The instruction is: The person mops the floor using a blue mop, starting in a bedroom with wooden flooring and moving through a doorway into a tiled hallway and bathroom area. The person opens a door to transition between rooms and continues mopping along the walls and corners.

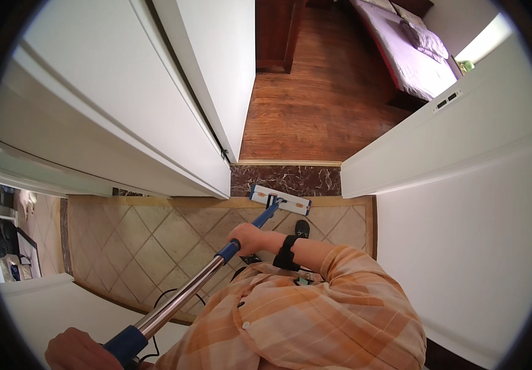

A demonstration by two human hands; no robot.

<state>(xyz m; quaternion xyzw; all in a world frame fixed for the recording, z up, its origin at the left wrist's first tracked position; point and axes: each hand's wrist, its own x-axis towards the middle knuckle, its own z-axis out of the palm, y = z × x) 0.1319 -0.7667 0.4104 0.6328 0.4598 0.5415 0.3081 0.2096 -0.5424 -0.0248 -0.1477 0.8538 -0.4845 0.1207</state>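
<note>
A flat mop with a blue and metal handle [180, 287] runs diagonally from the lower left to the middle of the picture. My left hand [81, 351] grips the blue upper end of the handle at the bottom left. Farther down, my right hand [246, 238] is closed around the blue lower section; a black band is on that forearm. The white mop head [280, 200] with blue ends lies where the tiled floor [164, 240] meets the dark marble threshold [289, 179]. The underside of the mop head is hidden.
Beyond the doorway are a reddish wood floor [307, 111], a dark wooden cabinet [273, 37] and a bed with a purple cover [400, 51]. White walls and door frames flank the opening. My black shoe [302, 228] stands just behind the mop head. A thin black cable hangs near the handle.
</note>
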